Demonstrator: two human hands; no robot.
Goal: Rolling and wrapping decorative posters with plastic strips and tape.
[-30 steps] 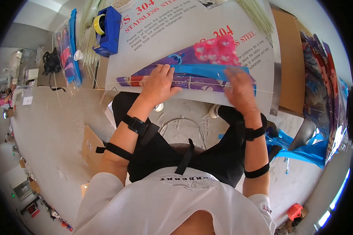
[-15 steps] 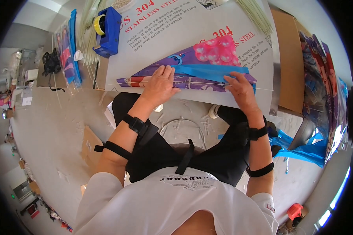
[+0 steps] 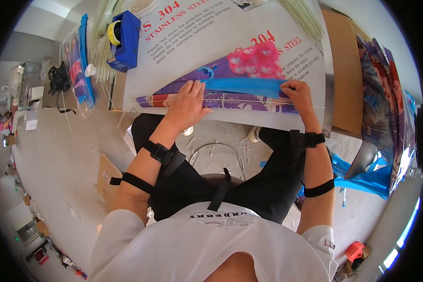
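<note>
A folded purple printed sheet point(image 3: 185, 80), kite-like in shape with pink balloon shapes at its upper right, lies on the table before me. Along its middle runs a blue strip point(image 3: 244, 87). Below that a thin pale rod point(image 3: 249, 101) lies lengthwise over the purple lower edge and sticks out past both ends. My left hand point(image 3: 187, 103) rests flat on the sheet, fingers stretched over it near the strip's left end. At the strip's right end my right hand point(image 3: 300, 97) has its thumb and fingers pinched on the blue material.
A blue tape dispenser point(image 3: 124, 42) with yellow tape stands at the back left, beside bundled pale rods point(image 3: 103, 37). More pale rods point(image 3: 303, 19) lie at the back right. A cardboard box point(image 3: 345, 70) and stacked printed sheets point(image 3: 385, 89) are at the right.
My right hand has moved right, and its fingers have closed on the blue strip's end. The strip's right end has shifted, showing more purple below it. My left hand stays nearly in place.
</note>
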